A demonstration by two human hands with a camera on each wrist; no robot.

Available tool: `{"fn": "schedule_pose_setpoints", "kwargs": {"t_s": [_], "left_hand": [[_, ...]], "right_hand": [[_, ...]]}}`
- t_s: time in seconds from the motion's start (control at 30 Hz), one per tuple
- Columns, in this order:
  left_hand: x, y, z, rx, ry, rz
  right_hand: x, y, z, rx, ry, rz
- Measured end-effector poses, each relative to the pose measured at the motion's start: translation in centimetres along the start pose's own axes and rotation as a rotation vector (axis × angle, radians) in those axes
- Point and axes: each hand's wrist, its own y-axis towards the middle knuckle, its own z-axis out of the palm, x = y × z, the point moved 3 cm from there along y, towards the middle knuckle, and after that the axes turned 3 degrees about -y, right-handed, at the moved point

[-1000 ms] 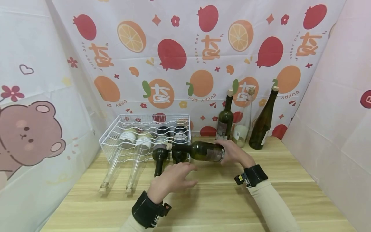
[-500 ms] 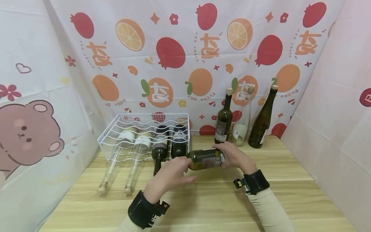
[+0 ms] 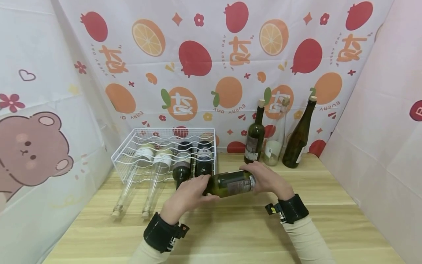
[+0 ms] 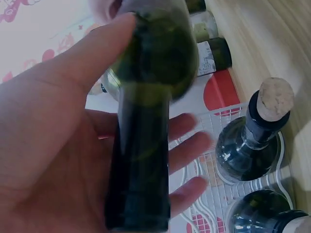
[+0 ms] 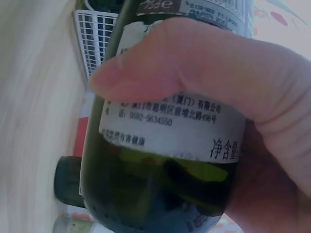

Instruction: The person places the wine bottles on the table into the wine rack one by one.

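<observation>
In the head view, a green wine bottle (image 3: 231, 183) lies nearly level in the air, its base to the right and its neck to the left. My right hand (image 3: 265, 179) grips it near the base, the thumb lying across the white label (image 5: 170, 124) in the right wrist view. My left hand (image 3: 188, 196) is at the neck end. In the left wrist view the dark neck (image 4: 141, 160) crosses in front of the palm, with the fingers (image 4: 187, 150) extended behind it and the thumb at the shoulder. In the head view the left hand hides the neck.
A white wire rack (image 3: 215, 154) at the left holds two clear bottles (image 3: 150, 190) and two dark bottles (image 3: 182, 172) lying down. Behind the right hand stand a corked green bottle (image 3: 254, 143), a clear bottle (image 3: 273, 146) and a dark bottle (image 3: 298, 139), near the patterned curtain (image 3: 211, 88).
The held bottle has moved down slightly, its neck end tilting lower and passing into the left hand. The right hand has kept its grip; the left thumb has come to the bottle's shoulder.
</observation>
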Motion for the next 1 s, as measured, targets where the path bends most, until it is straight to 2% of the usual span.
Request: {"fn": "schedule_pose_setpoints", "kwargs": {"t_s": [0.13,0.43,0.53,0.7,1.0], "left_hand": [[0.2,0.1,0.2,0.089,-0.015,-0.021],[0.2,-0.1,0.9,0.194,-0.120,0.016],[0.3,-0.2,1.2,0.227,-0.126,0.026],[0.4,-0.2,1.4,0.214,-0.106,0.035],[0.4,-0.1,0.9,0.156,-0.044,0.068]], "right_hand": [[-0.1,-0.3,-0.6,-0.003,-0.030,-0.004],[0.9,-0.7,-1.4,0.004,-0.076,-0.025],[1.1,-0.7,-1.5,0.015,-0.076,-0.019],[1.1,-0.8,-1.5,0.026,-0.066,-0.005],[0.9,-0.9,-1.9,-0.063,-0.082,-0.005]]}}
